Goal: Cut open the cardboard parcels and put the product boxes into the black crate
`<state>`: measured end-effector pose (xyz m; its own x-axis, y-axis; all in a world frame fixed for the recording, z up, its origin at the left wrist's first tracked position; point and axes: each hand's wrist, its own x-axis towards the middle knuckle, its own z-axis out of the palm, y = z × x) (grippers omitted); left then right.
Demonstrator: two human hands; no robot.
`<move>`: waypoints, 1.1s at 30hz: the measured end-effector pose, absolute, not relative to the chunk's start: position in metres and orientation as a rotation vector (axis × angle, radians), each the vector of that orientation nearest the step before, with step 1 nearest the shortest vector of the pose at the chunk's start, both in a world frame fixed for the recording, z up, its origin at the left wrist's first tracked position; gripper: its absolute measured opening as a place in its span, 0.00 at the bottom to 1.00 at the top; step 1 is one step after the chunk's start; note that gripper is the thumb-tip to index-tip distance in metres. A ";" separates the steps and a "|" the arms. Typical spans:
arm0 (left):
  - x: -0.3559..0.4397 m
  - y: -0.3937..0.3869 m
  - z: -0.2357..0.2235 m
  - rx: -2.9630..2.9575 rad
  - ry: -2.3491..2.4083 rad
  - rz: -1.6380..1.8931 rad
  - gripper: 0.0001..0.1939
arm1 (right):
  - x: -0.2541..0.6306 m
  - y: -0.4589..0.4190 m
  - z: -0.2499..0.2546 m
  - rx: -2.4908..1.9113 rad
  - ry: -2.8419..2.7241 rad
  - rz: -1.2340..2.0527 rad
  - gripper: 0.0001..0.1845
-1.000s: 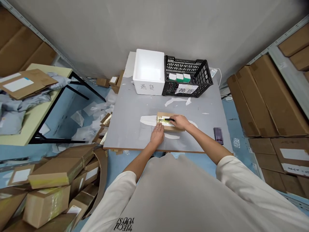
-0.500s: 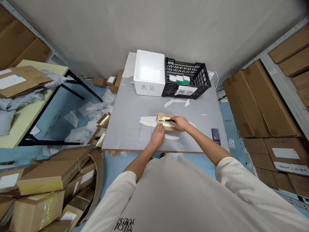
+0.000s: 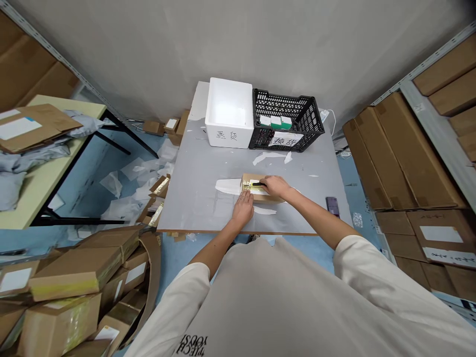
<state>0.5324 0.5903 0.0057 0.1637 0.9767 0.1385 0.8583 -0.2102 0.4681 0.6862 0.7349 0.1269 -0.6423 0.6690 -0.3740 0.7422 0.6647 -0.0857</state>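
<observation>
A small cardboard box [image 3: 266,198] lies on the grey table [image 3: 193,198], with shiny tape across its left end and a white label on top. My right hand [image 3: 277,186] grips a black-handled utility knife [image 3: 258,184], its tip pointing left over the taped end. Whether the blade is in the tape I cannot tell. My left hand [image 3: 244,206] rests with fingers laid against the box's near left corner, steadying no other thing. Torn white patches [image 3: 228,186] show on the table beside the box.
Behind the box stand a white foam bin [image 3: 228,136] and a black plastic crate [image 3: 305,141] holding several small white-and-green boxes. A phone-like dark object [image 3: 332,206] lies at the right. Cartons [image 3: 74,267] fill a large container at lower left; shelved cartons [image 3: 394,153] stand right.
My right hand has shifted slightly left and up with the knife, its handle now more tilted. My left hand stays against the box, which has barely moved.
</observation>
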 end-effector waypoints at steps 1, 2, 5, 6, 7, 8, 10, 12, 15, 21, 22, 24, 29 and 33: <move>0.533 0.590 0.005 2.156 1.769 0.603 0.31 | 0.685 0.735 0.128 1.122 2.570 -0.331 0.17; 0.533 0.590 0.005 2.152 1.771 0.604 0.31 | 0.684 0.734 0.128 1.119 2.568 -0.329 0.17; 0.533 0.590 0.005 2.163 1.772 0.594 0.30 | 0.683 0.733 0.127 1.120 2.564 -0.338 0.17; 0.533 0.589 0.005 2.169 1.774 0.589 0.30 | 0.683 0.733 0.126 1.128 2.559 -0.348 0.17; 0.533 0.589 0.006 2.172 1.777 0.586 0.30 | 0.683 0.732 0.126 1.140 2.554 -0.359 0.17; 0.532 0.589 0.006 2.175 1.779 0.585 0.30 | 0.683 0.732 0.125 1.151 2.549 -0.368 0.17; 0.532 0.589 0.007 2.179 1.779 0.584 0.30 | 0.684 0.731 0.124 1.158 2.544 -0.368 0.17; 0.531 0.588 0.008 2.184 1.779 0.576 0.30 | 0.685 0.729 0.123 1.147 2.546 -0.336 0.17; 0.531 0.589 0.009 2.194 1.800 0.539 0.30 | 0.691 0.728 0.123 1.109 2.544 -0.287 0.18; 0.534 0.588 0.007 2.208 1.835 0.479 0.30 | 0.723 0.727 0.124 1.144 2.453 -0.316 0.20; 0.534 0.587 0.007 2.211 1.832 0.472 0.30 | 0.728 0.727 0.124 1.159 2.450 -0.319 0.20; 0.535 0.587 0.008 2.212 1.833 0.460 0.31 | 0.734 0.727 0.124 1.176 2.441 -0.310 0.20; 0.538 0.588 0.011 2.187 1.862 0.445 0.31 | 0.742 0.731 0.128 1.162 2.400 -0.264 0.19; 0.540 0.589 0.011 2.167 1.878 0.425 0.31 | 0.767 0.737 0.134 1.186 2.382 -0.246 0.19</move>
